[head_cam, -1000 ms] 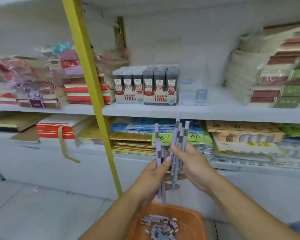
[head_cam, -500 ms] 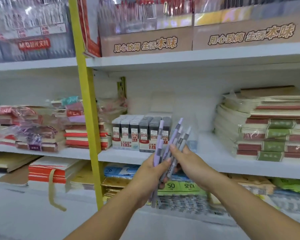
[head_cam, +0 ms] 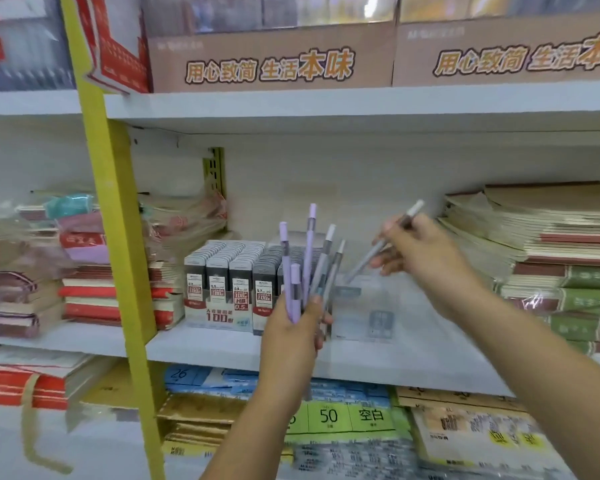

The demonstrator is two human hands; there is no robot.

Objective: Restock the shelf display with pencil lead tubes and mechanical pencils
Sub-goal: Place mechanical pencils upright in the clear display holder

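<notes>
The left hand (head_cam: 291,341) curls its fingers round a fanned bundle of lilac and grey plastic mechanical pencils (head_cam: 307,265), lower ends mostly hidden behind it. The right hand (head_cam: 430,251) pinches one slim grey mechanical pencil (head_cam: 368,259), slanted above a blurred clear plastic display box (head_cam: 361,317), right of the grey boxed pencil lead tubes (head_cam: 229,268) on the white middle shelf (head_cam: 222,348)

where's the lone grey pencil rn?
Head view, right of centre: grey pencil held in the right hand above the clear box, beside the bundle in the left hand.
</notes>
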